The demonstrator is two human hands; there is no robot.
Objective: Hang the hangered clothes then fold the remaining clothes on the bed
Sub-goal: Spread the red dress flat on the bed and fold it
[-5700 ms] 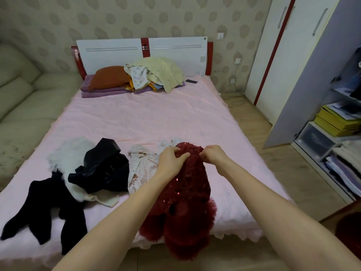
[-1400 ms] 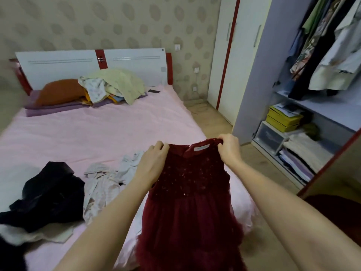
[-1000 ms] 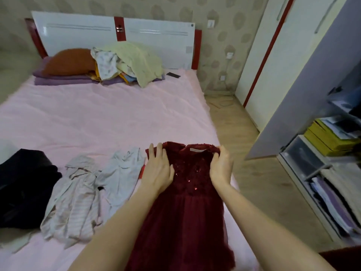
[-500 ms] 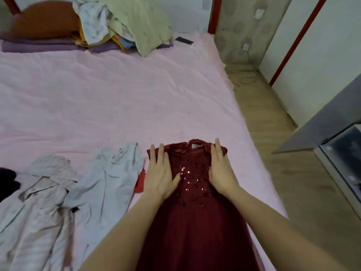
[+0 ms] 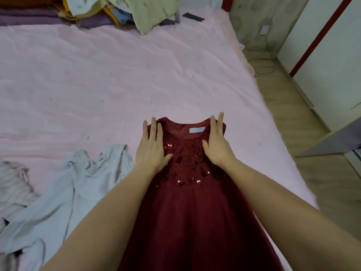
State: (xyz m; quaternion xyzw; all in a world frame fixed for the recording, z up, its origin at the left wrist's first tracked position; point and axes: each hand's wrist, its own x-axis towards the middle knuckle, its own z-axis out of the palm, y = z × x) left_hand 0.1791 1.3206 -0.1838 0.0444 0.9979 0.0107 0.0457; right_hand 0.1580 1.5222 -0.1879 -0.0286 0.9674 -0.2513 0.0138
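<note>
A dark red sequinned dress (image 5: 187, 208) lies flat on the pink bed (image 5: 117, 79), neckline pointing away from me, skirt running off the bottom of the view. My left hand (image 5: 152, 145) presses flat on its left shoulder with straight fingers. My right hand (image 5: 216, 145) presses flat on the right shoulder the same way. A pale grey-blue garment (image 5: 66, 194) lies crumpled just left of the dress. A striped light garment (image 5: 11, 182) sits at the far left edge.
A heap of clothes and pillows (image 5: 125, 10) lies at the head of the bed, with a small black object (image 5: 192, 16) beside it. Wooden floor (image 5: 304, 133) runs along the bed's right side, bordered by white wardrobe doors (image 5: 332, 61).
The dress went from bunched and held up in both hands to lying flat on the bed. Both hands now press flat on its shoulders, and my view has tilted further down.
</note>
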